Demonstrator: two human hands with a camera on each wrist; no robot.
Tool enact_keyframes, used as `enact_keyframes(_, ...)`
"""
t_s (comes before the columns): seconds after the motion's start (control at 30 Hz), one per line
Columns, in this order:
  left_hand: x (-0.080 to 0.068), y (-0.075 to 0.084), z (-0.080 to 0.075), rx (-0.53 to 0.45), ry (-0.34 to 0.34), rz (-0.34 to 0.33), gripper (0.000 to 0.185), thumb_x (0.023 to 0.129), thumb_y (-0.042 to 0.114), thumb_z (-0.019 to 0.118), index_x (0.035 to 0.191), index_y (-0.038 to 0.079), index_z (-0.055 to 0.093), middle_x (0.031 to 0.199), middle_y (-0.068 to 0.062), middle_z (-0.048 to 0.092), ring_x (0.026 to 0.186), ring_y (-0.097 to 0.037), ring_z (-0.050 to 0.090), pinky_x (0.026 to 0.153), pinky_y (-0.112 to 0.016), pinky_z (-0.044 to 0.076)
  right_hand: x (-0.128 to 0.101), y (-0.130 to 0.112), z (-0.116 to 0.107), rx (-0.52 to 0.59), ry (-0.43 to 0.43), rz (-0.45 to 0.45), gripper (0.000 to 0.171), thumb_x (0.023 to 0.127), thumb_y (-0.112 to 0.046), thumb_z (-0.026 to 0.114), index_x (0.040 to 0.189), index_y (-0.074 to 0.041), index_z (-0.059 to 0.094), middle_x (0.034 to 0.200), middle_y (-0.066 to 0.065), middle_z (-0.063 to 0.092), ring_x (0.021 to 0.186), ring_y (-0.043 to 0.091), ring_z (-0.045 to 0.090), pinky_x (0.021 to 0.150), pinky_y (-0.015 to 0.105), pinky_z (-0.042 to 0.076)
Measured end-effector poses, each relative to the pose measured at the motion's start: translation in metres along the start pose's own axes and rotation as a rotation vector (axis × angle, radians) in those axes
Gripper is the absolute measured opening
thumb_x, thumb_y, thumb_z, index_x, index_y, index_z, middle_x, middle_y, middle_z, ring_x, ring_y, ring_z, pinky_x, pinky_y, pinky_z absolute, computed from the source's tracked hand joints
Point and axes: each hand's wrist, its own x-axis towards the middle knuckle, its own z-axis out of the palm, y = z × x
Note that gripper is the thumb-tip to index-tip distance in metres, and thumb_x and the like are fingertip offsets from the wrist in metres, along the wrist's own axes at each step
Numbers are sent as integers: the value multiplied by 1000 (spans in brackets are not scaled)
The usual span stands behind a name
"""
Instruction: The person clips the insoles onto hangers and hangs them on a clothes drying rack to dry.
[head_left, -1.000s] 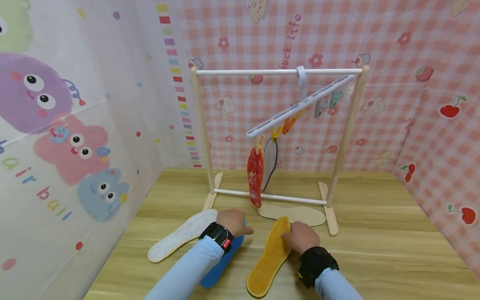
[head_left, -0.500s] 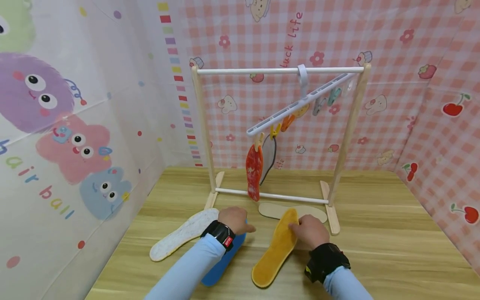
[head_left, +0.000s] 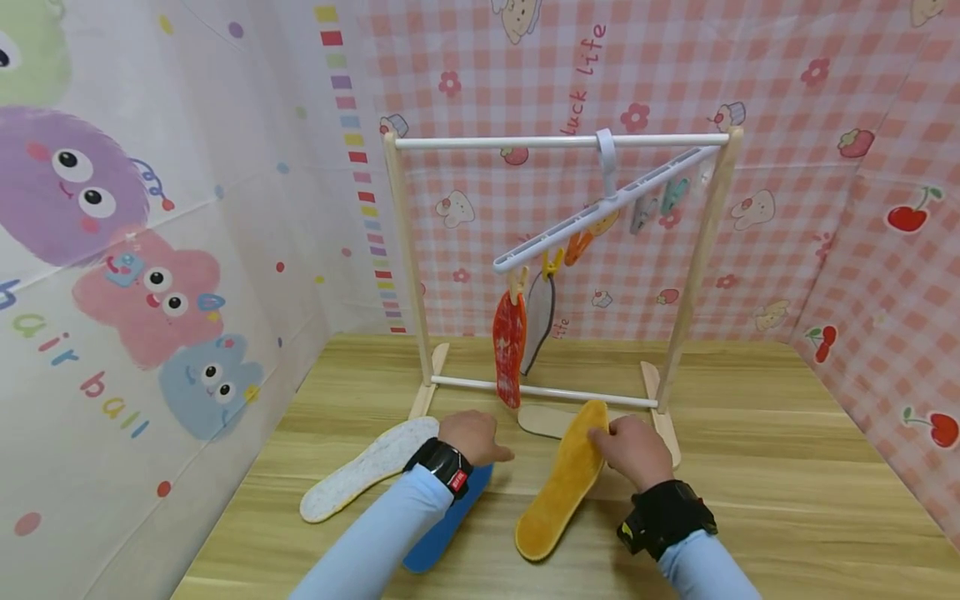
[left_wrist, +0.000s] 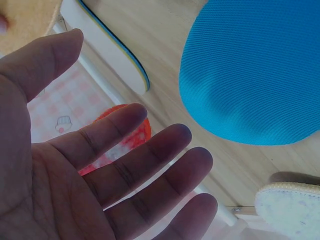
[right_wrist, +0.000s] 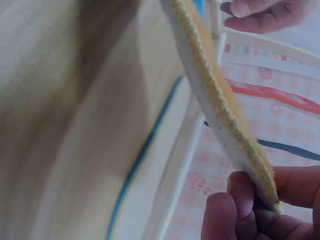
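Observation:
My right hand (head_left: 636,450) pinches a fuzzy orange-yellow insole (head_left: 562,483) near its upper end, thumb on one face and fingers on the other. In the right wrist view, the pale underside and stitched edge of that insole (right_wrist: 220,112) show. My left hand (head_left: 470,437) hovers palm down over a blue insole (head_left: 450,529), and the left wrist view shows its fingers (left_wrist: 165,175) spread and holding nothing. To its left lies a whitish fleecy insole (head_left: 371,467). A beige insole (head_left: 542,422) lies behind the orange-yellow one, which partly covers it.
A wood-and-white rack (head_left: 495,143) stands at the back. From its top bar hangs a slanted white clip hanger (head_left: 558,233). Clothespins hold a red insole (head_left: 509,350) and a grey one (head_left: 537,325) on it; orange (head_left: 577,248), grey (head_left: 642,215) and teal (head_left: 674,197) clothespins hang further right.
My right hand has moved right and forward, lifting and tilting up the orange-yellow insole, which now covers more of the beige one. The left hand stays in nearly the same place.

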Motion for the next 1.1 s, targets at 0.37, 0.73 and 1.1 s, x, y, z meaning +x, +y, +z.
enact_keyframes(0.37,3,3,-6,9,-26,6,42,81,51,76,68,13,62,66,-3,59,64,-21,62,55,-37,49,3,-7,-24,3,27,-22,37,98,-34,56,90,-2,73,74,4,63,67,22,55,57,33,40)
enact_keyframes(0.73,6,1,-13,33,-7,19,41,81,52,75,69,14,66,66,-2,61,63,-19,62,52,-36,47,5,-13,-42,18,75,-44,39,99,-36,56,78,-5,68,69,5,59,63,22,53,54,33,38)
enact_keyframes(1.1,16,17,-19,22,47,40,37,82,49,76,96,15,72,80,-2,69,74,-20,67,56,-37,48,3,-15,-70,1,99,-25,42,100,-38,54,93,-1,71,80,10,62,71,26,54,59,34,40)
